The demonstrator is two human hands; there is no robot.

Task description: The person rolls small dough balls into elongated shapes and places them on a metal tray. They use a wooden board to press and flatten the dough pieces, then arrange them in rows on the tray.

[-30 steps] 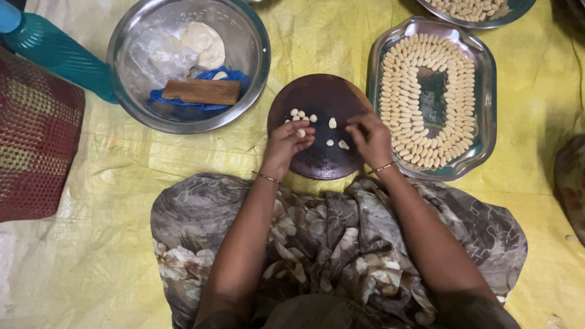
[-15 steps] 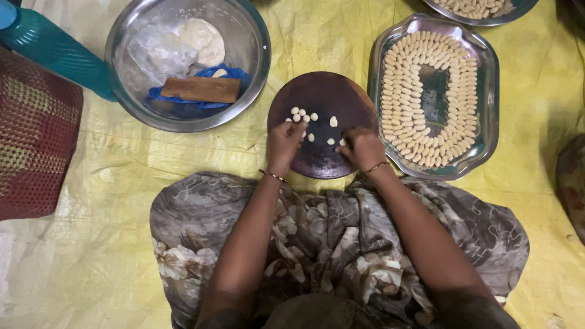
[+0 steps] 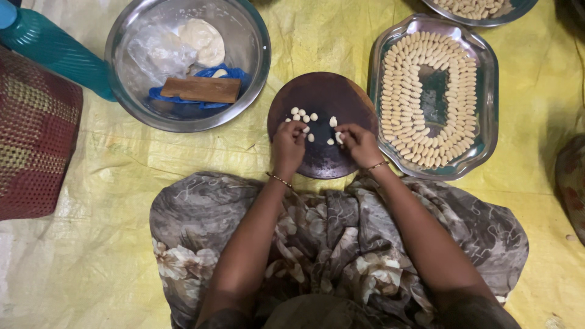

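Dark round wooden board [image 3: 326,97] sits on yellow sheet [image 3: 109,176], btwn steel bowl [image 3: 256,55] & steel tray [image 3: 487,85] w/ rows of shaped dough. Left hand [image 3: 288,146] & right hand [image 3: 359,145] rest at board's near edge, slightly apart; right fingers pinch a small dough piece [image 3: 339,137]. Loose dough bits [image 3: 303,116] lie mid-board.

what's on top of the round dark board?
On the round dark wooden board lie small white dough pieces. The left hand and right hand rest on its near half, the right pinching one piece; anything under the hands is hidden.
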